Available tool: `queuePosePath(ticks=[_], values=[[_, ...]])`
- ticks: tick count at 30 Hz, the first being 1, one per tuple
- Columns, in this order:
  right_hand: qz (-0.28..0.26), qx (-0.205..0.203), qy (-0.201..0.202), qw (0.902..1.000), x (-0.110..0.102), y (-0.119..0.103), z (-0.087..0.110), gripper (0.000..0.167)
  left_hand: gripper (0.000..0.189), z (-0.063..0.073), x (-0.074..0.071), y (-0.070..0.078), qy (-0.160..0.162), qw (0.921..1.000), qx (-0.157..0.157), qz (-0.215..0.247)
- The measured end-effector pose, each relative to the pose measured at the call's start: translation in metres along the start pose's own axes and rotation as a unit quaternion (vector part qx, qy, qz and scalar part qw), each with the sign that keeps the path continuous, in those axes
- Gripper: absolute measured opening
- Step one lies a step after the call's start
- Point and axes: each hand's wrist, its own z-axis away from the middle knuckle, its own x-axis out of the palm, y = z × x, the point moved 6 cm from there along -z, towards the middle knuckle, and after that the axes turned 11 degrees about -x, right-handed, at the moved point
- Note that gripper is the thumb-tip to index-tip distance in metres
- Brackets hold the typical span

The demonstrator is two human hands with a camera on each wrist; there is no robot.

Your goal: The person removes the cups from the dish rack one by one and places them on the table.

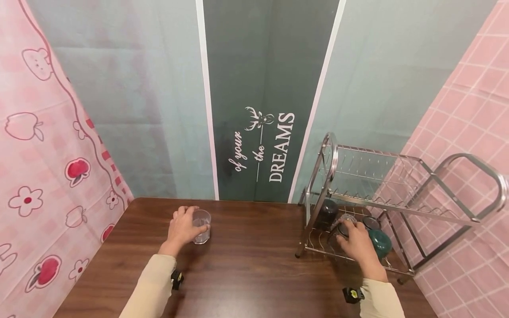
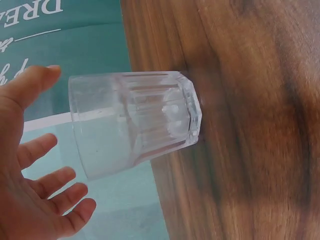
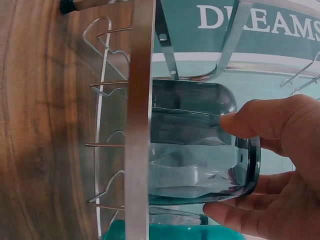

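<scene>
The clear glass stands upright on the desk just right of the left hand, its grip spread near the rim, while the right hand pinches a grey glass in the rack.

Brown wood-grain table beneath a clear tumbler and metal rack

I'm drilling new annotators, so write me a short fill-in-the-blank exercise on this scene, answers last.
The left hand is beside a clear glass standing with its rim facing ____. The right hand holds a tinted glass on the ____ (upper or lower) level of the metal rack. In the head view, the rack stands on the ____ side of the table. On the backdrop, the word in capitals reads ____.
Missing words: up; lower; right; DREAMS
</scene>
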Motion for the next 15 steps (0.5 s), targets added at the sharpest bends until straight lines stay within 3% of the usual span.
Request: queuePosePath(ticks=[5,11,15], values=[[-0.003,-0.004,0.008,1.0000,-0.004,-0.006,-0.001,0.048,0.061,0.003,0.001,0.005,-0.004,0.9997,0.006,-0.022],[-0.002,-0.015,0.039,0.9991,-0.012,-0.015,0.002,0.048,0.055,0.015,-0.001,0.023,0.016,0.9983,0.041,-0.037],[0.002,-0.024,0.055,0.9982,-0.016,-0.022,0.005,0.049,0.051,0.022,-0.002,0.029,0.022,0.9976,0.047,-0.046]])
